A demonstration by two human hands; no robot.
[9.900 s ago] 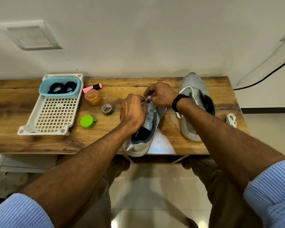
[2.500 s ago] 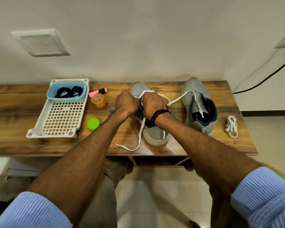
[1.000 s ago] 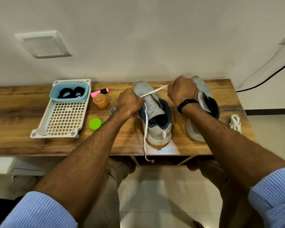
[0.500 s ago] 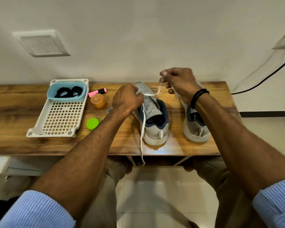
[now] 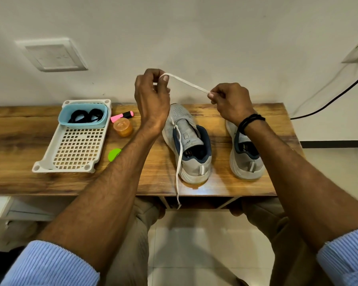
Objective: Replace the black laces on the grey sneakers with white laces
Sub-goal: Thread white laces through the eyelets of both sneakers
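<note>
Here, two hands stretch a white lace (image 5: pixel 186 82) above the left-hand grey sneaker (image 5: pixel 186 141).
Head view: the left hand (image 5: pixel 151 100) and right hand (image 5: pixel 229 102) each pinch the lace, raised probably to draw slack through the far eyelets. Its other end trails over the table's (image 5: pixel 19 141) near edge. The black laces (image 5: pixel 85 115) lie in the blue tub (image 5: pixel 83 125), far left.

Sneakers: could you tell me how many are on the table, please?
2. One sneaker stands mid-table, white lace trailing from it; the other sneaker beside it, partly hidden by a forearm.
</note>
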